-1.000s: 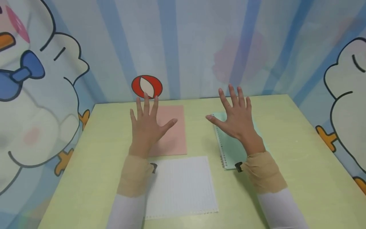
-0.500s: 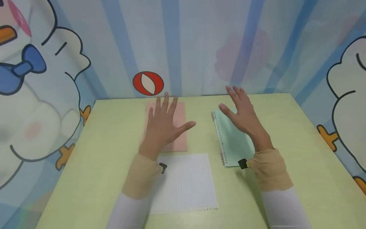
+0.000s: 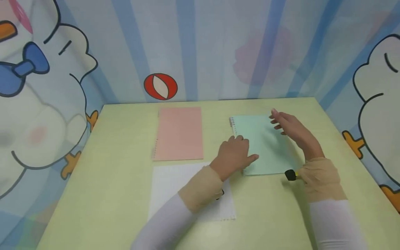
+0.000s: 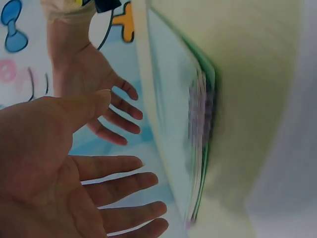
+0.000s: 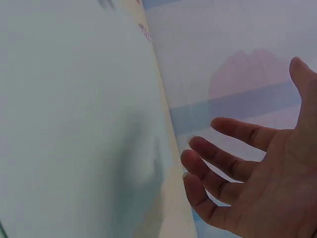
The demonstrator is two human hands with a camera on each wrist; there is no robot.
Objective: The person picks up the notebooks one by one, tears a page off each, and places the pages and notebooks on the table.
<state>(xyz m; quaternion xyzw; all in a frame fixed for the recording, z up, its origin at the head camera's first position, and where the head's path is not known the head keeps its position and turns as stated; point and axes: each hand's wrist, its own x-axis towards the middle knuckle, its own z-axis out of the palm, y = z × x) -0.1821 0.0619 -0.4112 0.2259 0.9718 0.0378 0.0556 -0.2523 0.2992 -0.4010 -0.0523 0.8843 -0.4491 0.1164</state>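
Note:
A green spiral notebook (image 3: 265, 146) lies flat on the right part of the table, its wire binding along the left side. Over its lower left edge hovers my left hand (image 3: 232, 156), fingers extended and thumb spread, holding nothing; the left wrist view shows a gap between that hand and the notebook. Above the notebook's right side is my right hand (image 3: 295, 130), also holding nothing, its fingers relaxed and slightly bent. A shadow of it falls on the cover in the right wrist view. Part of the binding is hidden behind my left hand.
A pink spiral notebook (image 3: 179, 133) lies at the back left of the pale yellow table (image 3: 103, 194). Before it lies a white lined sheet (image 3: 172, 180) with a torn perforated edge, partly under my left forearm. A printed cartoon backdrop (image 3: 212, 52) rises behind the table.
My left hand has moved right, from over the pink notebook to the green one's lower left. My right hand has shifted right and turned, its fingers bending a little. The notebooks and sheet stay put.

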